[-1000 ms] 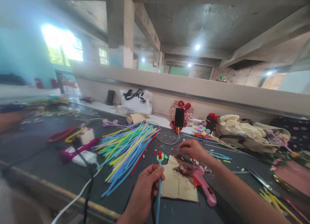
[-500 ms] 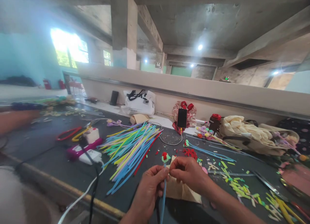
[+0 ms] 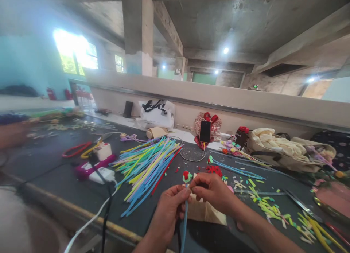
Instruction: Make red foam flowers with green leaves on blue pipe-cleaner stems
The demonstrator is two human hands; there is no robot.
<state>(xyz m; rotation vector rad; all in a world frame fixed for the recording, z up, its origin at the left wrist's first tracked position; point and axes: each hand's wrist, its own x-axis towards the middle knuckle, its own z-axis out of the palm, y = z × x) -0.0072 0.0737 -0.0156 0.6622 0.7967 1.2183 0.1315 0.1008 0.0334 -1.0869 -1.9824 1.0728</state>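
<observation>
In the middle of the head view, my left hand (image 3: 170, 206) pinches a blue fuzzy stem (image 3: 184, 227) upright between thumb and fingers. A small flower head (image 3: 186, 176), red with pale green around it, tops the stem just above my fingertips. My right hand (image 3: 212, 190) is closed in a pinch beside the stem, right under the flower head; whatever its fingertips hold is too small to make out. Beneath both hands lies a piece of brown paper (image 3: 205, 211). Red fuzzy pieces (image 3: 214, 170) lie just beyond my right hand.
Left of my hands spreads a pile of coloured fuzzy stems (image 3: 153, 169), near a purple power strip (image 3: 94, 167) with cables. Cut bits (image 3: 266, 205) and scissors (image 3: 300, 203) lie right. A phone (image 3: 205, 131) stands behind. Another person's blurred arm (image 3: 13, 136) is far left.
My right hand has shifted slightly left and up near the stem. My left hand keeps its hold. The other person's arm at far left has drawn back leftward.
</observation>
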